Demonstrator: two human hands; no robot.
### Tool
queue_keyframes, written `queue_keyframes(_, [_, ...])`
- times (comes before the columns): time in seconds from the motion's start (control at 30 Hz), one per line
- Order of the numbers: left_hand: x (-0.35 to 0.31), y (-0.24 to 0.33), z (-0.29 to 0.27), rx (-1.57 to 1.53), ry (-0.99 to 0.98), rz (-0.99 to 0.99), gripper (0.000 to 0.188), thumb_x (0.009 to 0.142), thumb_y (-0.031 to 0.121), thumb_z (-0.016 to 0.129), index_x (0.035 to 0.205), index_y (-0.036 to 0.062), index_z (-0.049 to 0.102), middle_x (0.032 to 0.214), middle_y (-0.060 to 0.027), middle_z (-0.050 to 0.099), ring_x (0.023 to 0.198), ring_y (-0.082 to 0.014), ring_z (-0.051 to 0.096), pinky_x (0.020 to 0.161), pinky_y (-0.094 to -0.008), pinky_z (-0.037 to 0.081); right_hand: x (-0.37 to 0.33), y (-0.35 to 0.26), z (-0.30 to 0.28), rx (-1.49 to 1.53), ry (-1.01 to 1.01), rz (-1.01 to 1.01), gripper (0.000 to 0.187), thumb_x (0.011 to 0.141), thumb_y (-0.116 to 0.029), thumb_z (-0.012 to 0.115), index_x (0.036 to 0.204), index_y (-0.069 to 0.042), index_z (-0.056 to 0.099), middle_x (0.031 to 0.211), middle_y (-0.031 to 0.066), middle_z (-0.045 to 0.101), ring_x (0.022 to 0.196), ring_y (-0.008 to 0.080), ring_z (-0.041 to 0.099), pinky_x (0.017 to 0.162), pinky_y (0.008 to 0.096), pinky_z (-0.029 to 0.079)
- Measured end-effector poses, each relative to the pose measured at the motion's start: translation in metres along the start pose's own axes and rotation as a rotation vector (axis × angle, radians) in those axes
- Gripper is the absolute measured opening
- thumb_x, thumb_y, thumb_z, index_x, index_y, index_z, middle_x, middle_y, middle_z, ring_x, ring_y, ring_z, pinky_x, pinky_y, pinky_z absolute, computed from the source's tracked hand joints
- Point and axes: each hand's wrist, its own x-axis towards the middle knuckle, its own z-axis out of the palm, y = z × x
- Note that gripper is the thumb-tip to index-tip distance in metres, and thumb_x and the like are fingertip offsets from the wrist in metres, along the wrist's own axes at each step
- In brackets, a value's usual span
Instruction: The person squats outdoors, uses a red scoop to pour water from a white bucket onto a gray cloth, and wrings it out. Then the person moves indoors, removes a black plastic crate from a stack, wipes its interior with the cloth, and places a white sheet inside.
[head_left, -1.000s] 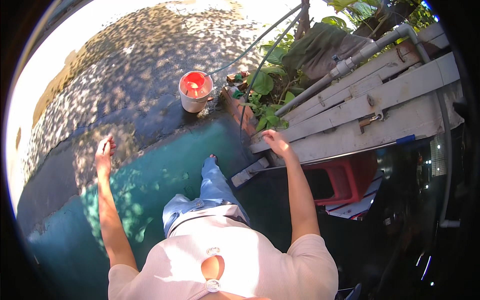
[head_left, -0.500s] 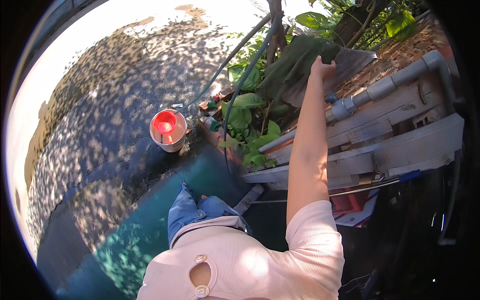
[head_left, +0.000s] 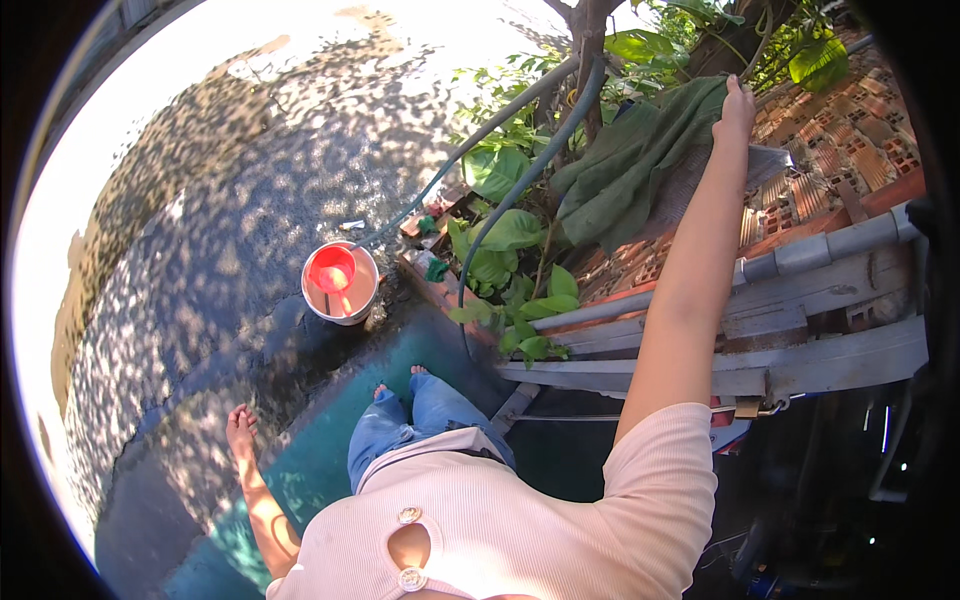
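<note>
We note the right hand (head_left: 735, 112) seemingly clamped on the edge of the green cloth (head_left: 638, 165), between trunk (head_left: 592, 38) and bricks (head_left: 835, 140), left hand (head_left: 241, 432) empty, fingers loosely apart; slow, even lifting should avoid snagging leaves (head_left: 498, 173).

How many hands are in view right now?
2. The right hand is up at the right, gripping an upper edge of the dark green cloth; the left hand hangs lower left. No others show.

The bare right hand (head_left: 735, 108) reaches far and right, its bare arm (head_left: 690, 270) straight; the bare left hand (head_left: 241, 432) hangs left, loosely curled.
</note>
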Motion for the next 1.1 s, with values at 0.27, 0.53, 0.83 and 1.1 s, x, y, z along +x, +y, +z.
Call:
queue_keyframes(0.27, [-0.072,-0.122,0.093,0.322,-0.288,-0.445,0.020,0.092,0.018,0.051,0.108,0.0095,0.061,0.090,-0.0041,0.065,0.066,-0.0116,0.061,0.052,-0.0284,0.047,0.019,0.001,0.103,-0.071,-0.299,-0.023,0.056,0.085,-0.046,0.059,0.132,-0.017,0.050,0.121,0.0163,0.057,0.102,0.0255,0.057,0.082,0.0561,0.049])
queue_keyframes(0.53, [-0.086,-0.168,0.109,0.439,-0.372,-0.334,0.024,0.087,0.020,0.057,0.106,0.0070,0.065,0.089,-0.0075,0.068,0.074,-0.0171,0.065,0.060,-0.0325,0.051,-0.094,0.025,0.007,-0.555,0.407,-0.573,0.034,0.088,-0.012,0.053,0.120,-0.002,0.045,0.118,0.0197,0.041,0.111,0.0345,0.042,0.090,0.0464,0.038])
queue_keyframes(0.83, [-0.003,-0.079,0.081,0.165,-0.124,-0.456,0.028,0.092,0.022,0.047,0.115,0.0103,0.058,0.099,-0.0040,0.063,0.076,-0.0145,0.062,0.055,-0.0308,0.050,-0.093,0.032,-0.058,-0.701,0.267,0.373,0.028,0.090,-0.017,0.050,0.116,-0.004,0.049,0.125,0.0155,0.050,0.109,0.0354,0.055,0.089,0.0491,0.042])
queue_keyframes(1.1, [-0.008,-0.040,0.146,0.140,-0.273,-0.268,0.025,0.092,0.023,0.050,0.111,0.0124,0.061,0.098,-0.0028,0.065,0.077,-0.0130,0.062,0.062,-0.0299,0.049,0.024,-0.067,-0.070,-0.134,0.316,0.014,0.030,0.092,-0.016,0.048,0.112,0.007,0.048,0.113,0.0198,0.054,0.092,0.0292,0.058,0.075,0.0418,0.049])
